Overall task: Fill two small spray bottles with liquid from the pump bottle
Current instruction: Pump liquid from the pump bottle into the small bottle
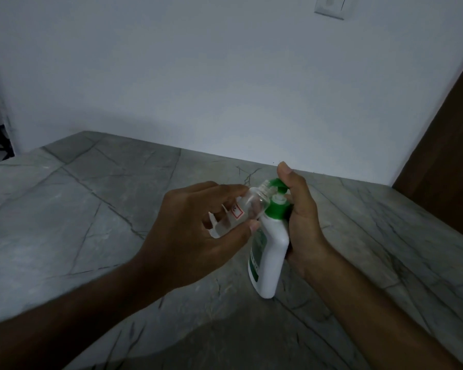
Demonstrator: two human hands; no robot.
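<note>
A white pump bottle (271,252) with a green collar and green pump head stands on the grey veined stone counter (96,209), leaning a little toward the left; a green label shows on its left face, the print too blurred to read. The right hand (302,220) wraps the bottle's right side from behind, fingers curled around the body, and the thumb rises along the pump head, its tip above the green top. The left hand (198,231) holds a small clear spray bottle (247,206) tilted, pinched between thumb below and fingers above; the bottle's threaded open neck points up and to the right and sits right at the pump's spout, touching or nearly so, I cannot tell which. A small white label with a red diamond mark shows on the clear bottle's side; whether any liquid is inside cannot be told. Both forearms reach in from the lower edge; a pale wall (225,89) rises behind the counter, with a wall plate (330,6) high on it and a brown wooden panel (449,129) at the right edge.
</note>
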